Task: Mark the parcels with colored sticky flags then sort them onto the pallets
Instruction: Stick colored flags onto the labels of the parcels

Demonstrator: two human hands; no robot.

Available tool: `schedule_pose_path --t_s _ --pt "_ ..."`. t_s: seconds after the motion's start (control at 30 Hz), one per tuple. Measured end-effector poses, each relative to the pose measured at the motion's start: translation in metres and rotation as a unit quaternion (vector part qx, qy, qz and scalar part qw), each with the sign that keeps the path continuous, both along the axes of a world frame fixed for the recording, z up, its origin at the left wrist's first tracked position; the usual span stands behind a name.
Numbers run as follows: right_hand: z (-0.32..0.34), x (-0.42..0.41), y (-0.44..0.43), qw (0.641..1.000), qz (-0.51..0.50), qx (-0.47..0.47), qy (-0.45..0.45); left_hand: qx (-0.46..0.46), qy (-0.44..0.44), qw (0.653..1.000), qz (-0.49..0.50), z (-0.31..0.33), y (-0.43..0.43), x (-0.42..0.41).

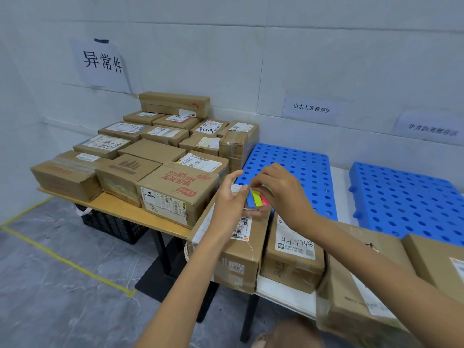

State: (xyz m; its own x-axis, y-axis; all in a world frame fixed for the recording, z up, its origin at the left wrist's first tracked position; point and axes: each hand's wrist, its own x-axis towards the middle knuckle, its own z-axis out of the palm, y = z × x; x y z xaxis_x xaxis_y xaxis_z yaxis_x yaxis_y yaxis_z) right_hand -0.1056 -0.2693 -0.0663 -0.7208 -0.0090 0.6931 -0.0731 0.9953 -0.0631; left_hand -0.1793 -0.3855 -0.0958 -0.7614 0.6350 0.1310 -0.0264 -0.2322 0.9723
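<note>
A left hand (pixel 232 204) holds the sticky flags (pixel 256 198) over a parcel (pixel 241 249) on the table (pixel 281 292) as the right hand (pixel 281 194) pinches one flag's tip. Marking appears underway; next comes a clean peel, then a firm press onto the parcel.

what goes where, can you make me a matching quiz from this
1. pad of coloured sticky flags
2. blue perforated plastic pallets
3. black plastic crate
4. white paper sign with black characters

a. taped to the wall
b. under the wooden table
c. held in the left hand
d. right of the stacked cardboard parcels

Pairs: 1-c, 2-d, 3-b, 4-a
</note>
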Motion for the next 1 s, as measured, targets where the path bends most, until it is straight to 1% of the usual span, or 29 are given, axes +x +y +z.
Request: schedule_pose_path --t_s 0.17,0.3,0.53,0.67,1.0 --pt "-0.0016 -0.0010 -0.0015 1.000 0.008 -0.019 0.000 -0.001 -0.010 1.000 0.001 0.0002 -0.0001 -0.0023" --pt "0.0002 0.0015 -0.0029 1.000 0.008 -0.008 -0.016 -0.001 -0.017 1.000 0.001 -0.0035 0.0011 -0.0041" --pt "-0.0002 0.0024 -0.0035 0.999 0.000 -0.004 -0.045 0.002 -0.010 1.000 0.005 -0.0048 0.0025 -0.0059" --pt "0.0028 0.0046 -0.0028 0.999 -0.010 -0.025 -0.046 -0.008 0.010 1.000 0.002 -0.0047 0.0006 -0.0044" --pt "0.0069 0.0006 0.0048 0.998 0.002 -0.026 -0.054 0.000 0.010 1.000 -0.027 0.0014 -0.0016 0.0029"
